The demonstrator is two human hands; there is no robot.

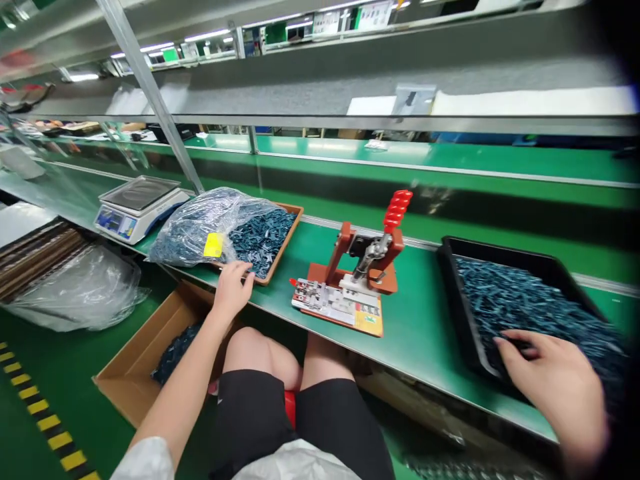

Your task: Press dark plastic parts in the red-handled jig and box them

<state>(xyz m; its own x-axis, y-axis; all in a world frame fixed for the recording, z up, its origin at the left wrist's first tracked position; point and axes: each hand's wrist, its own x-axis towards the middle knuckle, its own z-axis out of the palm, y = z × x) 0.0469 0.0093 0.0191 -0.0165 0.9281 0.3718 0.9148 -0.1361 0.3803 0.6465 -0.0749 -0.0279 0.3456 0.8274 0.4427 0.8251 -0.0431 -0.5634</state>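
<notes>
My left hand (231,288) reaches to the near edge of a brown tray (289,237) heaped with small dark blue parts (263,237); its fingers curl down onto the parts. My right hand (555,383) lies in a black tray (453,293) full of the same dark blue parts (525,307), fingers bent among them. What either hand grips is hidden. Between the two trays stands a red-brown toggle press (367,263) with a red ribbed handle (397,208) raised upright, over a small fixture plate (337,303).
A clear plastic bag (193,230) of blue parts with a yellow label lies over the brown tray. A weighing scale (136,207) stands at the far left. A cardboard box (145,353) with more parts sits on the floor beside my knees. A metal post (150,90) slants up.
</notes>
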